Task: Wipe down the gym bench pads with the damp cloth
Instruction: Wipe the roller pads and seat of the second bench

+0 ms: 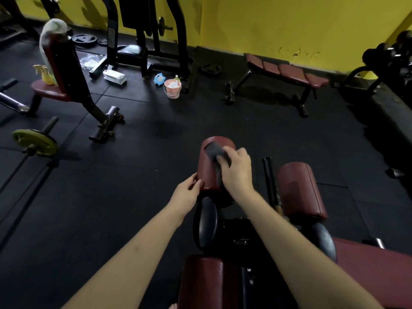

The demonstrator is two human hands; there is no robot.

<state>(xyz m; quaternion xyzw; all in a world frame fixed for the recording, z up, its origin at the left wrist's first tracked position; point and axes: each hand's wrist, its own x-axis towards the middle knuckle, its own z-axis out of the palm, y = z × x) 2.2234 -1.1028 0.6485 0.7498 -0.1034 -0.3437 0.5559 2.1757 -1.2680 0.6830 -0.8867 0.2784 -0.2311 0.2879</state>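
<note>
On roller pad (209, 172): right hand (236, 168) presses cloth (215, 152).

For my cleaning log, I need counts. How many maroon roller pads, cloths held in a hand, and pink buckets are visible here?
Maroon roller pads: 3, the wiped pad, right pad, near pad
Cloths in hand: 1, the cloth in the right hand
Pink buckets: 1, the bucket
Total: 5
</note>
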